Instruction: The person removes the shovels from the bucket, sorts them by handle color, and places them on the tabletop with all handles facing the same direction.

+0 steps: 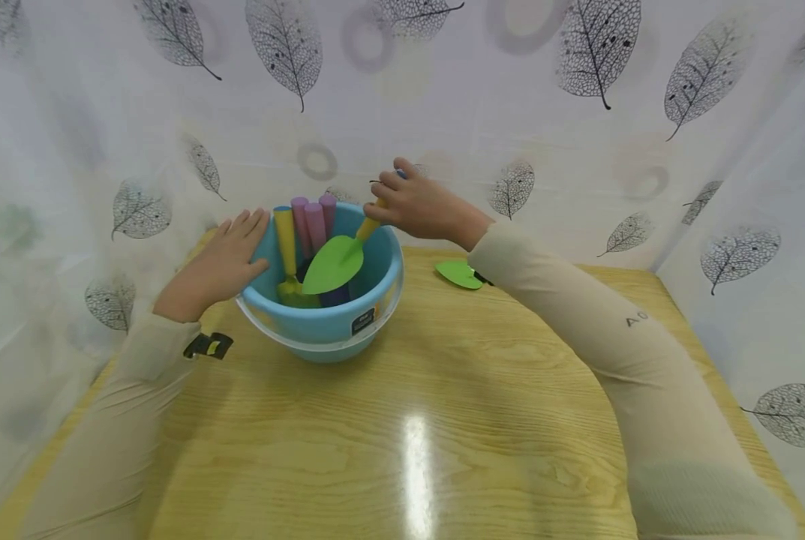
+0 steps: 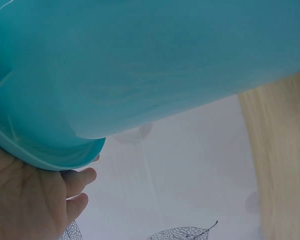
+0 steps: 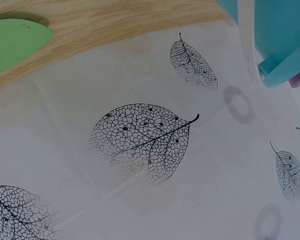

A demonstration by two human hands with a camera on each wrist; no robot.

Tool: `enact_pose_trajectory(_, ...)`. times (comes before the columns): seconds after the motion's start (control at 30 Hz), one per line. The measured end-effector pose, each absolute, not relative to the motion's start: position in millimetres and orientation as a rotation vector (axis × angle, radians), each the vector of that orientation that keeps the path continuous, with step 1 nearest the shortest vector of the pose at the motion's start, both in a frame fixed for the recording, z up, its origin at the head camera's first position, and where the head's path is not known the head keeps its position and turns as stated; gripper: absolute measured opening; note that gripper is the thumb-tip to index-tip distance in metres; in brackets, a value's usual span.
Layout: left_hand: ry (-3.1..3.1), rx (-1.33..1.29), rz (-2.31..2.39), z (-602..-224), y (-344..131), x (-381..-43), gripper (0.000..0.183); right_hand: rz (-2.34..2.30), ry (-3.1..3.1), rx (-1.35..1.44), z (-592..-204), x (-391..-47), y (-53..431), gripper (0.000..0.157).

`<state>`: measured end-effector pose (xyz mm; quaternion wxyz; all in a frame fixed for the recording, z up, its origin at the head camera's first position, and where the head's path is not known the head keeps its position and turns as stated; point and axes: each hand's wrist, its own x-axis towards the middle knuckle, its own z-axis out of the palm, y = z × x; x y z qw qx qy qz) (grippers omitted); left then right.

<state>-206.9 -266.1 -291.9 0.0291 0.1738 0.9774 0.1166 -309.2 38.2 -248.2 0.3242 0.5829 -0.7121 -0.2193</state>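
A toy shovel (image 1: 335, 264) with a green blade and a yellow handle is held over the mouth of a light blue bucket (image 1: 294, 317). My right hand (image 1: 416, 206) grips its handle, blade slanting down to the left. With fingers straight, my left hand (image 1: 223, 259) rests against the bucket's left rim; the left wrist view shows the palm (image 2: 30, 200) against the rim from below. Inside the bucket stand a yellow-handled toy rake (image 1: 286, 244) and several tools with purple handles (image 1: 315, 225), their lower ends partly hidden by the shovel.
A flat green blade-shaped piece (image 1: 458, 274) lies on the wooden table (image 1: 483, 390) right of the bucket, partly hidden by the right forearm. A white bucket handle (image 1: 321, 346) hangs across the front. A leaf-printed curtain (image 1: 429, 97) surrounds the table's back and sides.
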Motion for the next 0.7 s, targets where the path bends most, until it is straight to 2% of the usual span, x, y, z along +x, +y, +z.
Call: enact_pose_trajectory(0.7, 3.009, 0.534, 0.389, -292, -267, -206, 0.068, -0.256, -1.881, 1.453, -259, -312, 58, 0.014)
